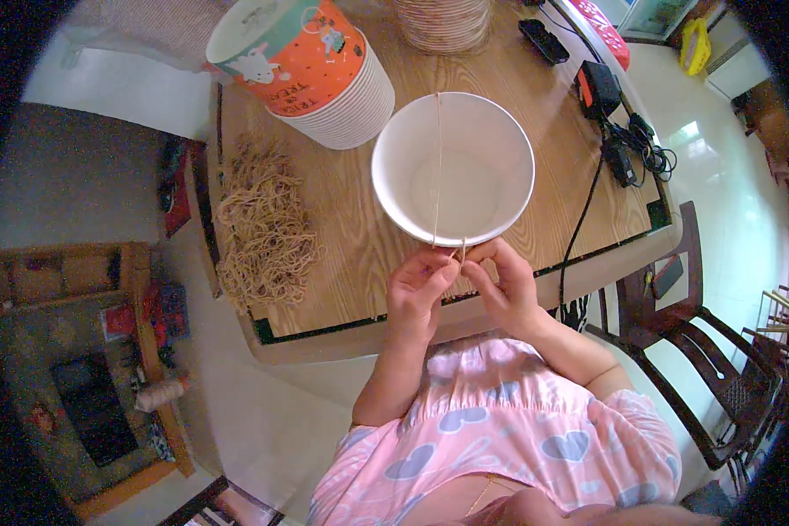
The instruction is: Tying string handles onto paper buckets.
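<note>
A white paper bucket (482, 158) stands on the table in front of me with its mouth facing up. A thin tan cord (437, 158) spans the mouth from the far rim to the near rim. At the near rim my left hand (419, 287) is closed in a pinch on the cord. Beside it, my right hand (505, 282) also pinches the cord, its fingertips close to the left ones and against the bucket's outer wall. To the left lies a loose, tangled pile of tan cords (267, 228).
A tilted stack of nested paper buckets (342, 96), with an orange printed one outermost, stands at the far left. Another stack (444, 22) is at the back. Black adapters and cables (621, 162) and a small black tray (543, 41) lie at right. A dark wooden chair (657, 324) stands beyond the table edge.
</note>
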A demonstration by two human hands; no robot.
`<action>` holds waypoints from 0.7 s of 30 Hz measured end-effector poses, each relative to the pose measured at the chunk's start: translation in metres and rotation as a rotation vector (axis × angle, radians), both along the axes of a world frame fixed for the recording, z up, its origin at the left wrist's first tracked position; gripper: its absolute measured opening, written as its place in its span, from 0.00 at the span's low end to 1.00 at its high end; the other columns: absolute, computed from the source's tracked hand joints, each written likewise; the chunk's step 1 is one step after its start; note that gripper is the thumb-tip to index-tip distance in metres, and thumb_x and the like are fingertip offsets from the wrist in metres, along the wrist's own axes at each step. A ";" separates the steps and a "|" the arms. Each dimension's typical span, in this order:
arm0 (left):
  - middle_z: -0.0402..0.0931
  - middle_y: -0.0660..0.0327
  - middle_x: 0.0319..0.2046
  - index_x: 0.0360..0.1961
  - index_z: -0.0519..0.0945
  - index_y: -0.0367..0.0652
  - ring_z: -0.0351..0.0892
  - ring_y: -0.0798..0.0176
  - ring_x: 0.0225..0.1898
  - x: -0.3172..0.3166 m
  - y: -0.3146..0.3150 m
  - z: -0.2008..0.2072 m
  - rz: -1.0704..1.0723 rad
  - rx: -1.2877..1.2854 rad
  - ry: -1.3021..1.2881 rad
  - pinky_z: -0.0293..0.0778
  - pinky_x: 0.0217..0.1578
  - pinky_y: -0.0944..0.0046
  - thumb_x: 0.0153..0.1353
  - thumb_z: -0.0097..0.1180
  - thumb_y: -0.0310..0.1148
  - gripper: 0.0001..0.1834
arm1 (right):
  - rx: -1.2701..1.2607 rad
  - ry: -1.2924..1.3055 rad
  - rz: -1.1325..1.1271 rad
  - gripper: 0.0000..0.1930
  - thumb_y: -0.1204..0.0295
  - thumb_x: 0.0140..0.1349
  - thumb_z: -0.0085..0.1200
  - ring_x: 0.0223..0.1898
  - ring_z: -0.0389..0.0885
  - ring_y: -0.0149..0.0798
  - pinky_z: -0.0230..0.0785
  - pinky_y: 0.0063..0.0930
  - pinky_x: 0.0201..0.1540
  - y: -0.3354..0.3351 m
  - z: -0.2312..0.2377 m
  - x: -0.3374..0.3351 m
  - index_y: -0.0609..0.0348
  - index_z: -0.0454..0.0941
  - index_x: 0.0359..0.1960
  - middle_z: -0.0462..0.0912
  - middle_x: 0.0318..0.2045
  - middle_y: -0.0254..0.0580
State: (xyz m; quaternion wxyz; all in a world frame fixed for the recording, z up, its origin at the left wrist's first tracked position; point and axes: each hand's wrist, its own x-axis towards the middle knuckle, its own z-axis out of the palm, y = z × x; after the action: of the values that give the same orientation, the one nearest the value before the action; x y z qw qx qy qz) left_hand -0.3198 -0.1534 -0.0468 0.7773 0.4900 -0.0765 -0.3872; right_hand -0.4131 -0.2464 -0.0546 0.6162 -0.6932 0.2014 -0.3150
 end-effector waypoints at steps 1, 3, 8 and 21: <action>0.75 0.62 0.32 0.29 0.77 0.36 0.74 0.70 0.35 0.000 0.001 0.003 -0.034 -0.032 0.072 0.70 0.38 0.72 0.51 0.57 0.22 0.04 | 0.000 0.000 -0.001 0.04 0.79 0.54 0.52 0.28 0.73 0.34 0.65 0.24 0.31 0.000 0.000 0.000 0.64 0.71 0.30 0.74 0.25 0.42; 0.75 0.62 0.32 0.29 0.77 0.37 0.73 0.70 0.35 0.000 0.004 0.004 -0.068 -0.063 0.144 0.69 0.39 0.72 0.51 0.57 0.23 0.03 | 0.017 -0.031 -0.014 0.04 0.79 0.53 0.54 0.27 0.73 0.33 0.65 0.24 0.31 -0.001 0.001 0.000 0.64 0.71 0.28 0.74 0.24 0.41; 0.72 0.63 0.32 0.27 0.76 0.38 0.71 0.71 0.35 -0.003 0.010 0.001 -0.046 0.251 -0.559 0.67 0.38 0.72 0.49 0.59 0.23 0.05 | 0.000 -0.011 -0.043 0.04 0.79 0.52 0.55 0.27 0.72 0.31 0.64 0.22 0.31 -0.003 0.000 -0.002 0.63 0.72 0.27 0.74 0.23 0.39; 0.69 0.61 0.30 0.30 0.78 0.45 0.69 0.64 0.35 -0.002 0.000 0.023 0.098 0.283 -0.993 0.66 0.35 0.68 0.44 0.61 0.22 0.10 | -0.042 -0.052 -0.071 0.05 0.79 0.50 0.57 0.25 0.71 0.31 0.64 0.22 0.29 -0.011 0.007 -0.006 0.63 0.72 0.26 0.73 0.23 0.38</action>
State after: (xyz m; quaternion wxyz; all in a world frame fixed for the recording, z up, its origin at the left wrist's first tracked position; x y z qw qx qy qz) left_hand -0.3217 -0.1537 -0.0236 0.5906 0.7181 -0.3599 -0.0780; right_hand -0.4191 -0.2578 -0.0473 0.5951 -0.6899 0.2031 -0.3587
